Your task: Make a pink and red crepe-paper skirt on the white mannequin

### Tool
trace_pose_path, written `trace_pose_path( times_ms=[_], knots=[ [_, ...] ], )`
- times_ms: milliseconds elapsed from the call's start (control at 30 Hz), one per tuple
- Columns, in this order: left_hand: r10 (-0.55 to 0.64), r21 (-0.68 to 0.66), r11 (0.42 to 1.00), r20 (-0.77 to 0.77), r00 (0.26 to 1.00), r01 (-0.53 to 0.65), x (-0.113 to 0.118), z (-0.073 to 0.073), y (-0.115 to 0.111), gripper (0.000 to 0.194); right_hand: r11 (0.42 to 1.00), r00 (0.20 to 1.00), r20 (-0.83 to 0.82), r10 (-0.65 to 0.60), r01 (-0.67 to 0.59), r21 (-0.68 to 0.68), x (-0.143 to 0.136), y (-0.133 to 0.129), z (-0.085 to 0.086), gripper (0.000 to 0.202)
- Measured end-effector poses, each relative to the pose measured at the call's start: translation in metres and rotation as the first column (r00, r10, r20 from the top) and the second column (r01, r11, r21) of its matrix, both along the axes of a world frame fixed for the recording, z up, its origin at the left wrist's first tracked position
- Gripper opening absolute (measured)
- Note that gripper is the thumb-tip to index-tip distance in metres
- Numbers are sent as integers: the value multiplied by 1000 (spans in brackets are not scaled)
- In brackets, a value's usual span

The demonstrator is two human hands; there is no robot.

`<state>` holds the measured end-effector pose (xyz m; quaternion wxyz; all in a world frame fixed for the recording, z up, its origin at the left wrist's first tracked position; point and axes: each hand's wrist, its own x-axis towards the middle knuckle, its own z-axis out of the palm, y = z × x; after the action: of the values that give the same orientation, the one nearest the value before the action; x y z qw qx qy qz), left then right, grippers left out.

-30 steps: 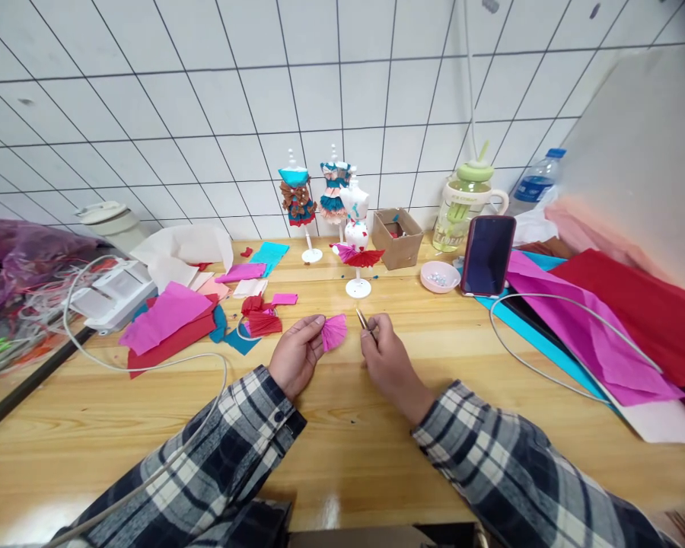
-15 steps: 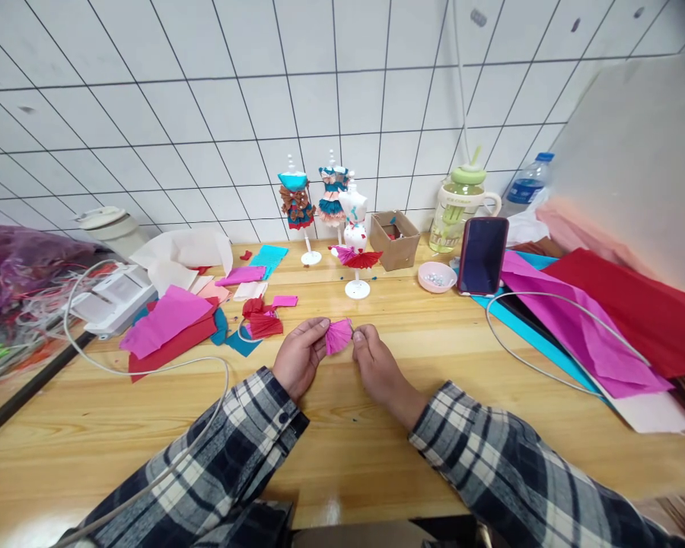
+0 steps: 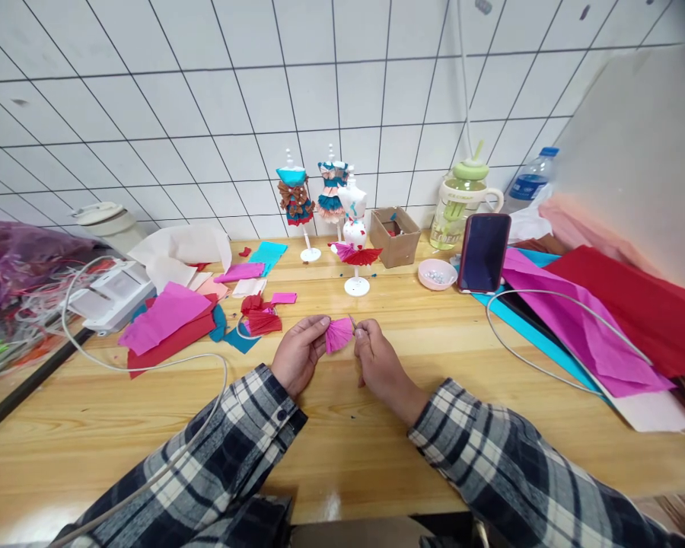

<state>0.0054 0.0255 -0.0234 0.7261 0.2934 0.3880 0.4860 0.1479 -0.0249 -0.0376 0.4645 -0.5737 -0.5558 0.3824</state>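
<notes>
Near the middle of the table, my left hand [image 3: 301, 354] pinches a pleated pink paper fan [image 3: 339, 335] by its left side, between thumb and fingers. My right hand [image 3: 380, 364] is closed around a thin brownish stick-like tool [image 3: 352, 323], whose tip shows beside the fan's right edge. Most of that tool is hidden by my fingers, so its kind is unclear. Beyond my hands stands a small white dress form [image 3: 352, 204] with a red and pink pleated paper skirt [image 3: 361, 256]. Left of my hands lies a pleated red paper piece [image 3: 264, 323].
Two dressed mini forms [image 3: 295, 196] stand behind, beside a small cardboard box [image 3: 396, 242]. A pink bowl of beads [image 3: 437, 283], a phone [image 3: 483, 253] and a green-lidded cup [image 3: 462, 199] are rightward. Coloured paper sheets [image 3: 587, 327] lie right; scraps [image 3: 165, 316] and a cable [image 3: 227, 380] lie left.
My right hand has shifted very slightly right, and the tip of the thin tool now shows more clearly beside the fan. My left hand keeps its pinch; the view has tilted slightly.
</notes>
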Motion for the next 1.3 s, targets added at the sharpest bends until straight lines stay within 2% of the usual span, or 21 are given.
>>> trace_pose_path(
  times_ms=[67, 133, 200, 267, 333, 400, 433, 500, 600, 667, 767, 867, 967, 1100, 1200, 1300],
  knots=[
    [25, -2, 1000, 10, 1000, -25, 0, 0, 0, 20, 1000, 998, 68, 12, -13, 7, 9, 2, 3, 24],
    [49, -7, 999, 22, 999, -48, 0, 1, 0, 21, 999, 973, 229, 39, -41, 2, 23, 5, 7, 26],
    [54, -12, 998, 20, 998, -54, -2, 1, -1, 23, 999, 889, 456, 52, -43, -31, 38, 6, 12, 22],
    [49, -9, 999, 7, 999, -49, -4, 0, -4, 26, 998, 770, 636, 57, -25, -59, 51, 5, 14, 17],
    [46, 10, 999, -3, 999, -46, -5, 0, -7, 28, 999, 688, 724, 47, -31, -35, 58, 2, 15, 14],
    [42, 35, 999, -22, 999, -41, -6, 1, -10, 29, 998, 655, 755, -28, -22, 57, 59, 0, 15, 12],
    [38, 47, 998, -31, 999, -37, -6, 1, -11, 29, 993, 663, 745, -81, -14, 120, 57, -1, 17, 16],
    [12, 72, 997, -62, 998, -8, -5, 5, -14, 29, 973, 730, 670, -132, -35, 230, 52, -2, 24, 27],
    [-34, 121, 991, -176, 984, 56, -4, 14, -16, 27, 956, 864, 504, 12, -157, 247, 41, 2, 43, 30],
    [-45, 161, 983, -253, 967, 88, -3, 20, -16, 26, 958, 904, 410, 121, -214, 190, 35, 8, 54, 31],
    [-67, 198, 972, -276, 959, 125, -3, 27, -14, 25, 963, 930, 310, 199, -244, 112, 28, 18, 63, 25],
    [-62, 222, 967, -268, 961, 124, -2, 32, -15, 28, 966, 951, 212, 224, -246, 84, 25, 27, 64, 13],
    [-28, 260, 960, -280, 960, 104, 1, 39, -18, 48, 974, 971, 128, 201, -212, 76, 24, 34, 65, 9],
    [14, 307, 946, -352, 936, 102, 4, 53, -20, 70, 972, 975, 117, 188, -201, 119, 25, 41, 72, 14],
    [52, 358, 925, -451, 891, 128, 5, 63, -19, 71, 963, 967, 137, 214, -232, 139, 24, 44, 78, 28],
    [62, 396, 899, -540, 840, 189, 5, 67, -19, 71, 960, 960, 88, 267, -273, 67, 24, 47, 79, 22]
  ],
)
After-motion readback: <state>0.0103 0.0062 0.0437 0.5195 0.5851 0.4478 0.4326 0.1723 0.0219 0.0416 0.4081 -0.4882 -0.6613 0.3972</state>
